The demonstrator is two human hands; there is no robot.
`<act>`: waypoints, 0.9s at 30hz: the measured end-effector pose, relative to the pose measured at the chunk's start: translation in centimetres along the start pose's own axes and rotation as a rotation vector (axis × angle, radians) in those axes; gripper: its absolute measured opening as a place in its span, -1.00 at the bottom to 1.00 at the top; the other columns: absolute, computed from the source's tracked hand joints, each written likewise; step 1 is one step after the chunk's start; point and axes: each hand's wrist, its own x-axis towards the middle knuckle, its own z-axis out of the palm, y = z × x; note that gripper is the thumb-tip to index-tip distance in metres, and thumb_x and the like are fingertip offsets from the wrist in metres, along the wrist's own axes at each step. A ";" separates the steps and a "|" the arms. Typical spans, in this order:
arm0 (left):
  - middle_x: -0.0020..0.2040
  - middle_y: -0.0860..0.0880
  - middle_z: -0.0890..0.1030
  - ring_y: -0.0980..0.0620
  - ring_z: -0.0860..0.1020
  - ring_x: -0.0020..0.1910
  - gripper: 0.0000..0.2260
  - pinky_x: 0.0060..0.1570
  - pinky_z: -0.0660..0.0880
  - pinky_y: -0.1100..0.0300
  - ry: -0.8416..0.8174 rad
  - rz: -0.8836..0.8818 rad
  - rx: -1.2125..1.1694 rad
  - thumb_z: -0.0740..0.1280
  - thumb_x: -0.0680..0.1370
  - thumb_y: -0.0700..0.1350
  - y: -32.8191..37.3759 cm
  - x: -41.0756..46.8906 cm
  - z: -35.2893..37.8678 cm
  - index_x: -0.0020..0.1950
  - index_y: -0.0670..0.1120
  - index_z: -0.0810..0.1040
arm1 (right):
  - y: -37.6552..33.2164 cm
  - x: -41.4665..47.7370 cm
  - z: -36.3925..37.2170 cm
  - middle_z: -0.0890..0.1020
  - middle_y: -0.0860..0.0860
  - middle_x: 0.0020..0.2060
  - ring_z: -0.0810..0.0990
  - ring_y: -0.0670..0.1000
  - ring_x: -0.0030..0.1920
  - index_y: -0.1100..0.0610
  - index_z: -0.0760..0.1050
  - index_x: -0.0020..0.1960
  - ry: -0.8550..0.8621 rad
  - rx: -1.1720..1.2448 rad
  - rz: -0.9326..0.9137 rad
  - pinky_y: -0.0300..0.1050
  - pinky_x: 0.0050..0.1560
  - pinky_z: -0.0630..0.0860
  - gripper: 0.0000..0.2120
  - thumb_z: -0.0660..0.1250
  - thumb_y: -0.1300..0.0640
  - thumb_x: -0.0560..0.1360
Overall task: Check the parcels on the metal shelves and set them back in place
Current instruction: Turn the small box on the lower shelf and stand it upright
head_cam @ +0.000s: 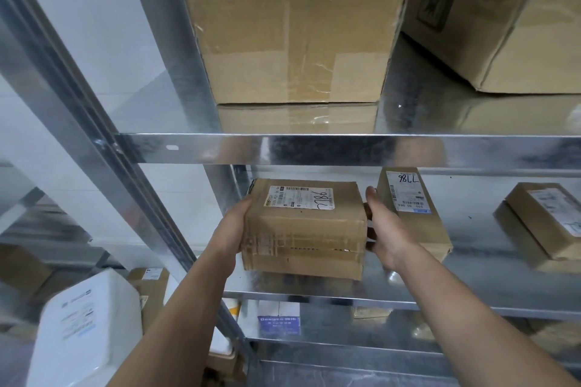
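Together the left hand (234,226) and right hand (385,229) grip the taped cardboard parcel (305,229) between them, one hand on each side, at the front of the middle metal shelf (471,276). Another labelled parcel (412,214) lies just beyond the right hand.
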 end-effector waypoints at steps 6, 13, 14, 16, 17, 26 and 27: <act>0.05 -0.01 0.74 -0.07 0.68 0.09 -0.62 0.12 0.59 -0.03 0.007 -0.044 0.000 0.21 0.62 0.29 -0.7 0.5 -0.6 0.23 0.09 0.62 | 0.8 0.7 -0.1 0.70 -0.05 0.17 0.62 0.09 0.25 -0.05 0.51 0.39 -0.013 -0.028 -0.022 0.20 0.38 0.48 -0.31 0.35 -0.45 0.42; 0.08 -0.02 0.73 -0.11 0.67 0.11 -0.65 0.27 0.54 -0.12 0.015 -0.066 0.018 0.24 0.63 0.25 -1.6 0.9 -0.6 0.20 0.06 0.63 | 1.3 0.9 0.2 0.61 -0.02 0.22 0.58 0.07 0.28 0.00 0.38 0.45 -0.032 -0.078 -0.067 0.13 0.44 0.44 -0.55 0.36 -0.12 0.62; 0.08 -0.02 0.73 -0.11 0.67 0.11 -0.65 0.28 0.54 -0.12 0.015 -0.068 0.022 0.24 0.63 0.26 -1.7 1.0 -0.6 0.20 0.06 0.63 | 1.4 0.9 0.1 0.61 -0.02 0.21 0.58 0.07 0.27 -0.05 0.38 0.40 -0.029 -0.083 -0.068 0.13 0.43 0.45 -0.60 0.36 -0.12 0.62; 0.08 -0.02 0.73 -0.11 0.67 0.12 -0.63 0.28 0.54 -0.12 0.014 -0.071 0.026 0.26 0.62 0.26 -1.9 1.2 -0.6 0.22 0.05 0.63 | 1.7 1.2 0.0 0.63 -0.03 0.19 0.60 0.07 0.24 -0.10 0.39 0.31 -0.028 -0.087 -0.073 0.14 0.40 0.48 -0.68 0.36 -0.13 0.62; 0.09 -0.02 0.73 -0.11 0.67 0.12 -0.62 0.28 0.54 -0.12 0.017 -0.074 0.030 0.27 0.62 0.26 -2.1 1.5 -0.6 0.23 0.03 0.63 | 1.9 1.5 0.0 0.64 -0.02 0.21 0.61 0.07 0.24 -0.11 0.42 0.31 -0.027 -0.093 -0.082 0.15 0.38 0.50 -0.67 0.36 -0.14 0.61; 0.23 -0.06 0.64 -0.15 0.58 0.25 -0.62 0.38 0.47 -0.17 0.055 -0.119 0.086 0.16 0.69 0.18 -3.7 2.8 -0.6 0.34 -0.03 0.52 | 4.0 3.2 0.1 0.62 -0.03 0.29 0.63 0.07 0.24 -0.07 0.39 0.47 -0.006 -0.102 -0.059 0.19 0.38 0.50 -0.54 0.32 -0.16 0.62; 0.22 -0.06 0.65 -0.15 0.58 0.24 -0.63 0.38 0.47 -0.17 0.054 -0.119 0.084 0.14 0.70 0.17 -3.9 2.8 -0.5 0.31 -0.02 0.54 | 4.3 3.4 0.2 0.62 -0.03 0.30 0.61 0.08 0.27 -0.09 0.36 0.50 0.001 -0.108 -0.045 0.19 0.40 0.48 -0.52 0.29 -0.18 0.63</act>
